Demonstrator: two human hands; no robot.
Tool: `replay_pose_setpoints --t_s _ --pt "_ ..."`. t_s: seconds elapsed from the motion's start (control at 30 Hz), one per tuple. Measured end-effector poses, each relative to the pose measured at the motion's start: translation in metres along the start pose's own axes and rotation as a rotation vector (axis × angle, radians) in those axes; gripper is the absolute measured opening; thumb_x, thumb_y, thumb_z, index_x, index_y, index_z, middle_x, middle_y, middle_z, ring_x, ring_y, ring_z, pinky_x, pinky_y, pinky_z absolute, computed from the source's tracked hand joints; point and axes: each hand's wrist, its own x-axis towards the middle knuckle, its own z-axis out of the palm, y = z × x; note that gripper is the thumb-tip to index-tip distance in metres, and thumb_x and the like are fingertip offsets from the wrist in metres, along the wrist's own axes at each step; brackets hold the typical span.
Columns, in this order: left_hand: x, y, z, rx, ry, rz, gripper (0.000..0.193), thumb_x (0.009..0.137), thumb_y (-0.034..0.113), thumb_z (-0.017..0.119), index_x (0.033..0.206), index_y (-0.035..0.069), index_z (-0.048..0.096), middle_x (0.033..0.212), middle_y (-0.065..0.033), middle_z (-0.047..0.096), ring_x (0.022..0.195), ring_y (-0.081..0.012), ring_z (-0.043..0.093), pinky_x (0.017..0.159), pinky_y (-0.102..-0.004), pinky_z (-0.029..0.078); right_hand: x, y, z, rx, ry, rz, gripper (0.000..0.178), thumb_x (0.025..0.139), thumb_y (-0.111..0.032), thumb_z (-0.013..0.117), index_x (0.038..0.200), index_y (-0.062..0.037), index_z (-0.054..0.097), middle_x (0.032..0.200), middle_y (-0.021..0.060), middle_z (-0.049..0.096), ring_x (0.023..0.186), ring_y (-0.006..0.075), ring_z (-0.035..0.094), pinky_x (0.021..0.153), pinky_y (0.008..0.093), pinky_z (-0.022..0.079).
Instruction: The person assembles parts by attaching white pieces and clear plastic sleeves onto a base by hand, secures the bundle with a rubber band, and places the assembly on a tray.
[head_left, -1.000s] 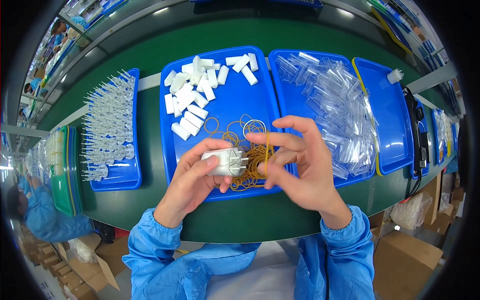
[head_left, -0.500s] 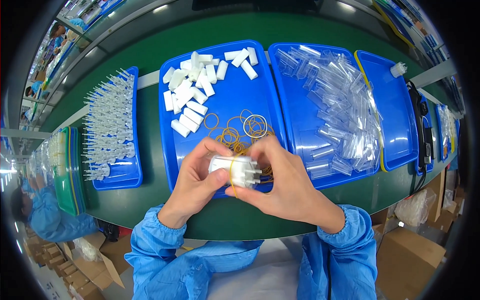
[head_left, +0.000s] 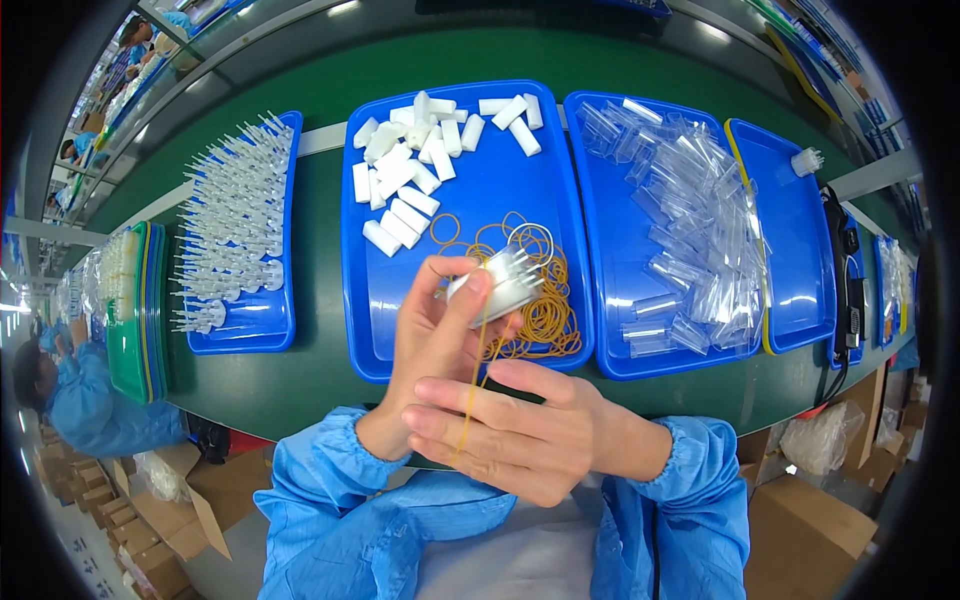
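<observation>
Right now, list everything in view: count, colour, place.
Pronged bundle: one, white, left hand
Stretched band: one, yellow, at right hand
Loose bands: many, tan, centre tray
Ring: one, white, among bands
Blocks: many, white, centre tray
Tubes: many, clear, next tray right
Pronged parts: many, whitish, left blue tray
Lone piece: one, white, tray beyond tubes
Trays: at least four, blue, tabletop
Tray stack: one, mostly green, left
Tabletop: one, green, under trays
Boxes: several, brown, floor
Co-workers: several, in blue, left
Left hand: one, bare, centre
Right hand: one, bare, nearer body
</observation>
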Motion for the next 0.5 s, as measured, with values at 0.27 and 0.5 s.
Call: replay_pose_setpoints --t_s 0.27,0.5 --pt "-0.012 -0.003 0.038 -0.007 -0.083 0.656 0.037 0.098 0.014 0.064 0.125 0.009 0.040 0.125 -0.0175 0.056 0.109 -0.0283 0.062 0.093 -0.0410 0.051 0.007 -0.003 0.002 0.475 0.637 0.575 0.091 0.070 -0.041 0.090 0.136 0.0082 0.052 0.136 0.0266 0.055 0.131 0.0387 0.053 0.109 0.0470 0.037" --pt "0.005 0.016 0.002 0.706 -0.399 1.166 0.045 0.080 0.005 0.081 0.113 0.005 0.051 0.119 -0.0198 0.062 0.104 -0.0319 0.064 0.088 -0.0408 0.052 0.003 0.002 -0.018 0.891 0.417 0.783 0.096 0.081 -0.034 0.082 0.148 0.0054 0.027 0.141 0.0225 0.043 0.130 0.0312 0.047 0.106 0.0428 0.040"
